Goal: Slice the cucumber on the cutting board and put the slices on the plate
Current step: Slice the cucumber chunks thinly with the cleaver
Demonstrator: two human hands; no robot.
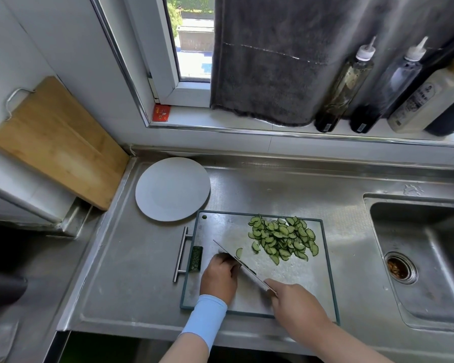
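Left hand [219, 277] curled over cucumber remnant, right hand [295, 301] gripping knife [243, 265]; fingertips best kept tucked behind blade.

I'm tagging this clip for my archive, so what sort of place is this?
Most likely a home kitchen: a stainless steel counter with a built-in steel sink, tall squeeze bottles of sauce on the windowsill, and green cucumber slices on a steel cutting board beside a round white plate.

Dull steel counter [142, 279]; matt wooden board [55, 142].
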